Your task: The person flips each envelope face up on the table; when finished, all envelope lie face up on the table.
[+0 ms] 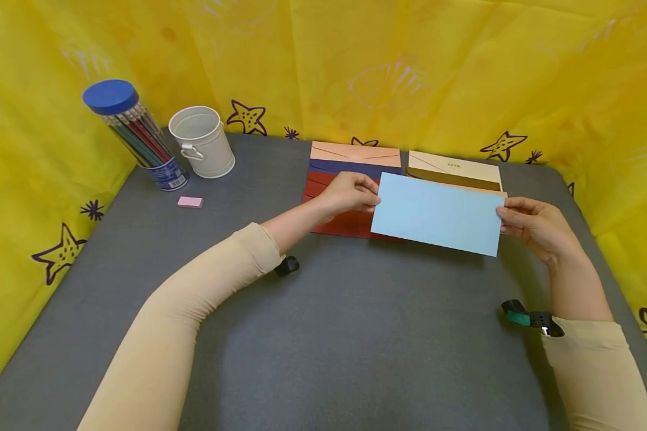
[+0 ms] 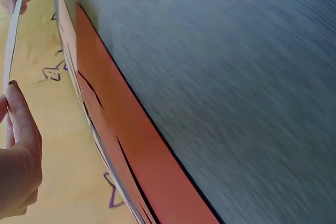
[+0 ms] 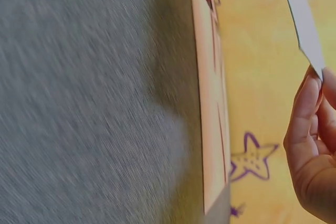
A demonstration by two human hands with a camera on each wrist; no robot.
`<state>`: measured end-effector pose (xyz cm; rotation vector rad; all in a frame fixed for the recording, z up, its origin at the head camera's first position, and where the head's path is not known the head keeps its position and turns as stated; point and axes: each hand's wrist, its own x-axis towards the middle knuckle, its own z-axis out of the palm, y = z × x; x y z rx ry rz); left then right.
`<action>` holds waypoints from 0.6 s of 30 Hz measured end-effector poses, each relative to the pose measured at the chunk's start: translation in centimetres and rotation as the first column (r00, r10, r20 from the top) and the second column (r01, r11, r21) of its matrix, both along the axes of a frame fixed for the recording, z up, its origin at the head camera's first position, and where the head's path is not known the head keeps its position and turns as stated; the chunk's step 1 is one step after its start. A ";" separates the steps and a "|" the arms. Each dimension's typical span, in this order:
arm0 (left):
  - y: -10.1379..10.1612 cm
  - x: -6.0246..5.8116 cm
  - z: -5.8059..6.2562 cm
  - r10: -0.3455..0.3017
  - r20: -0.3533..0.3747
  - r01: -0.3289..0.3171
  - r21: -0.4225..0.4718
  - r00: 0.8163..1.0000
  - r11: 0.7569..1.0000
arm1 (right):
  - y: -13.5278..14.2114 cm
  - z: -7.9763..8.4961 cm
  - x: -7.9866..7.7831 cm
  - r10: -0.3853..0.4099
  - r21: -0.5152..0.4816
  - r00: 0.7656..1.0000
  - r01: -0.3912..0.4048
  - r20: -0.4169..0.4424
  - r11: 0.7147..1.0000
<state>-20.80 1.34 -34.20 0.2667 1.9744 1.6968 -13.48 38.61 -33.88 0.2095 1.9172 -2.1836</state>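
Observation:
Both hands hold up a plain light blue envelope by its short sides, raised off the table and tilted down to the right. My left hand pinches its left edge between thumb and fingers. At the other end, my right hand pinches the right edge. Side-on in the wrist views, the envelope appears as a thin strip. Behind it, overlapping envelopes lie in two columns: peach, navy and red on the left, cream and brown on the right. The blue envelope partly hides both columns.
A blue-lidded tub of pencils stands at the back left beside a white metal bucket. A pink eraser lies before them. Yellow patterned cloth borders the grey table at the back and sides.

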 end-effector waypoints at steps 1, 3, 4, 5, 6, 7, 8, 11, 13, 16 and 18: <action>0.4 0.0 0.0 0.001 -0.004 -0.001 0.012 1.000 1.000 | 0.3 0.1 0.0 -0.022 0.000 1.000 0.022 0.001 1.000; 1.3 0.0 0.0 0.004 -0.014 -0.004 0.034 1.000 0.999 | 1.0 0.1 0.0 -0.064 -0.020 0.998 0.064 0.003 0.998; 1.8 -0.1 -0.1 0.007 -0.017 -0.006 0.047 1.000 0.999 | 1.4 0.1 0.0 -0.083 -0.045 0.997 0.083 0.003 0.996; 2.4 -0.1 -0.1 0.009 -0.017 -0.008 0.057 1.000 0.998 | 1.8 0.1 0.0 -0.101 -0.068 0.995 0.101 0.006 0.993; 2.9 -0.1 -0.1 0.012 -0.019 -0.011 0.063 1.000 0.998 | 2.2 0.1 0.0 -0.114 -0.099 0.993 0.114 0.010 0.989; 3.4 -0.1 -0.1 0.014 -0.019 -0.013 0.069 1.000 0.998 | 2.7 0.0 0.0 -0.124 -0.137 0.992 0.124 0.013 0.983; 3.8 -0.1 0.0 0.016 -0.019 -0.015 0.076 1.000 0.997 | 3.1 0.0 0.0 -0.134 -0.165 0.991 0.135 0.018 0.977; 5.1 -0.1 0.3 0.022 -0.022 -0.020 0.093 1.000 0.995 | 4.3 -0.1 0.1 -0.149 -0.237 0.989 0.150 0.022 0.960; 5.8 -0.1 0.6 0.018 -0.039 -0.015 0.088 0.999 0.996 | 4.9 -0.1 0.2 -0.158 -0.286 0.987 0.155 0.013 0.946; 6.6 0.0 1.1 0.001 -0.077 0.004 0.053 0.997 0.999 | 5.6 0.1 0.5 -0.186 -0.325 0.982 0.177 0.003 0.929; 6.8 0.0 1.3 -0.016 -0.105 0.017 0.009 0.994 1.000 | 5.8 0.2 0.6 -0.202 -0.357 0.979 0.189 0.001 0.915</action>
